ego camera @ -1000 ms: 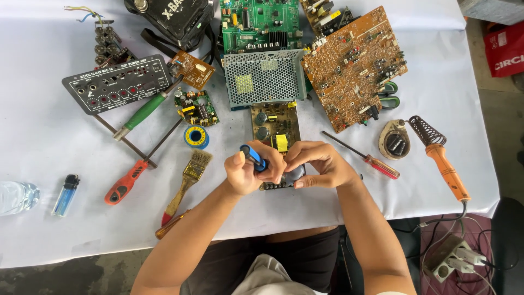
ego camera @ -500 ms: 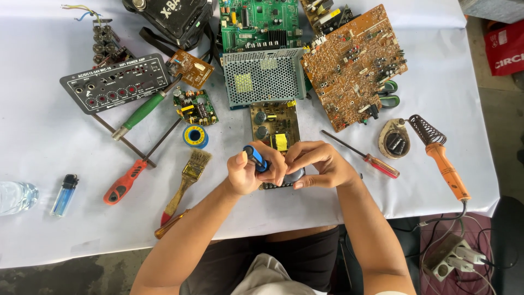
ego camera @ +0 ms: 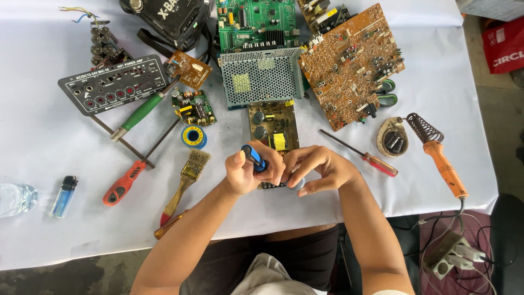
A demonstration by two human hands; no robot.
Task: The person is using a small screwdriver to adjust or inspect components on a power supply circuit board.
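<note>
My left hand [ego camera: 245, 173] grips a tool with a blue and black handle [ego camera: 254, 157], held upright over the near end of a small brown circuit board [ego camera: 273, 124] with a yellow transformer. My right hand [ego camera: 319, 168] rests beside it, fingers curled onto the board's near edge; whatever is under its fingertips is hidden. Both hands touch each other above the white table cover [ego camera: 43, 180].
A perforated metal case [ego camera: 262, 75], a green board [ego camera: 256, 22] and a large brown board [ego camera: 352, 63] lie behind. A red screwdriver [ego camera: 363, 154], a soldering iron [ego camera: 439, 158], a paintbrush [ego camera: 185, 177], a solder spool [ego camera: 194, 136], orange and green screwdrivers and a lighter [ego camera: 63, 195] surround the hands.
The hands have shifted very slightly on the board; the blue-handled tool stays upright in the left hand. Nothing else has moved.
</note>
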